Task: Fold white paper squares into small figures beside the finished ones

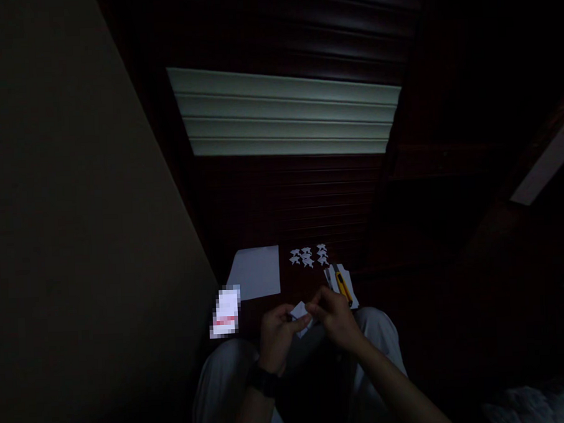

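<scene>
A small folded piece of white paper (300, 312) is held up between my two hands, above my lap and just in front of the dark table. My left hand (277, 333), with a dark watch on its wrist, pinches the paper's left side. The fingers of my right hand (336, 315) close on its right edge. Beyond them, several small folded paper figures (307, 258) stand in groups on the table. A yellow utility knife (343, 285) lies on white paper pieces (353, 290) close to my right hand.
A large white sheet (259, 273) lies on the table's left part. Nearer me at the left edge is a bright, pixelated rectangle (225, 314). Dark slatted panels with a pale slatted section (287, 111) rise behind, and a plain wall (86, 232) bounds the left. The room is dim.
</scene>
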### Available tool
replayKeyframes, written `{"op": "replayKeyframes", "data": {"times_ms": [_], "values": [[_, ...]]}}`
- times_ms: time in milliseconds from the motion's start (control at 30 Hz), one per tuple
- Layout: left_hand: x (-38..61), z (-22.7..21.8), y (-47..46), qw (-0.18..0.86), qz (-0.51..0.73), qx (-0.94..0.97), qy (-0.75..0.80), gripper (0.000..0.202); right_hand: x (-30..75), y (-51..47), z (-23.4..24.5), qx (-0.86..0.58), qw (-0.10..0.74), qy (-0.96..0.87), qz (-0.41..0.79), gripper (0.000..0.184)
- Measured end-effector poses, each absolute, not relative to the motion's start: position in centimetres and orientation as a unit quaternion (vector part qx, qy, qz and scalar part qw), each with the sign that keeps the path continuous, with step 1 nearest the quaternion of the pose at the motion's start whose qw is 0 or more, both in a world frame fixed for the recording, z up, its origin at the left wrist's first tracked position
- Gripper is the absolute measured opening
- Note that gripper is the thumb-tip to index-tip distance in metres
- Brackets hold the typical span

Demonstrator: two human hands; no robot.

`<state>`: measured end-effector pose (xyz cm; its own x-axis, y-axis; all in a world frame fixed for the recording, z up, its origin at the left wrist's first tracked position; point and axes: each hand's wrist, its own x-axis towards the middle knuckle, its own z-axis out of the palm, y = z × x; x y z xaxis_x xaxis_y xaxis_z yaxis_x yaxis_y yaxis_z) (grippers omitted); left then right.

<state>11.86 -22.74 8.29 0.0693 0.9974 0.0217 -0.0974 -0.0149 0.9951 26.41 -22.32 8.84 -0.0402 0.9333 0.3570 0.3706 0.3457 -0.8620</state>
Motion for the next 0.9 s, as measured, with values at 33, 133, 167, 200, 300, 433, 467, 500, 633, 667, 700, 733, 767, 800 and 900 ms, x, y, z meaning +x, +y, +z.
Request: {"op": "replayKeyframes", "data": {"times_ms": [33,133,167,200,300,433,467,500,633,667,700,733,767,800,900], "values": [[11.8,8.3,-22.8,0.538,0.513,0.492,0.453,0.019,26.5,-22.2,8.8,-0.489,0.486,-0.656,0.306,0.014],[11.8,8.2,-22.9,0.555,0.520,0.472,0.445,0.020,26.7,-21.9,8.9,-0.475,0.496,-0.642,0.341,0.021],[11.9,8.2,-22.9,0.562,0.521,0.467,0.442,0.020,26.7,-21.9,9.0,-0.473,0.501,-0.638,0.344,0.024],[11.9,8.1,-22.9,0.567,0.521,0.464,0.438,0.021,26.7,-21.9,9.0,-0.472,0.504,-0.637,0.342,0.027],[12.0,7.9,-23.0,0.569,0.522,0.469,0.428,0.023,26.7,-22.0,9.0,-0.484,0.494,-0.645,0.325,0.025],[12.1,8.1,-23.0,0.552,0.510,0.505,0.425,0.023,26.7,-22.1,8.9,-0.507,0.472,-0.657,0.296,0.019],[12.0,8.2,-22.9,0.544,0.505,0.517,0.426,0.025,26.8,-22.1,8.9,-0.509,0.467,-0.662,0.291,0.018],[12.0,8.3,-22.8,0.532,0.501,0.531,0.429,0.028,26.8,-22.1,8.9,-0.509,0.461,-0.668,0.286,0.017],[11.7,8.7,-22.2,0.456,0.473,0.596,0.461,0.031,26.9,-22.1,8.9,-0.504,0.443,-0.693,0.263,0.015],[11.7,8.7,-22.1,0.438,0.463,0.610,0.470,0.028,26.9,-22.2,8.9,-0.503,0.441,-0.695,0.263,0.016],[11.7,8.7,-22.0,0.425,0.458,0.619,0.476,0.024,26.9,-22.2,9.0,-0.501,0.441,-0.695,0.268,0.017],[11.6,8.6,-22.0,0.420,0.459,0.621,0.476,0.022,27.0,-22.3,9.1,-0.497,0.442,-0.693,0.279,0.018],[11.7,8.6,-22.0,0.426,0.464,0.617,0.472,0.022,27.0,-22.4,9.2,-0.490,0.446,-0.689,0.295,0.018],[11.7,8.5,-22.1,0.442,0.471,0.605,0.465,0.025,27.1,-22.5,9.3,-0.478,0.452,-0.685,0.314,0.016],[11.8,8.4,-22.4,0.515,0.498,0.545,0.437,0.036,27.4,-22.7,9.3,-0.428,0.466,-0.677,0.376,0.023]]}}
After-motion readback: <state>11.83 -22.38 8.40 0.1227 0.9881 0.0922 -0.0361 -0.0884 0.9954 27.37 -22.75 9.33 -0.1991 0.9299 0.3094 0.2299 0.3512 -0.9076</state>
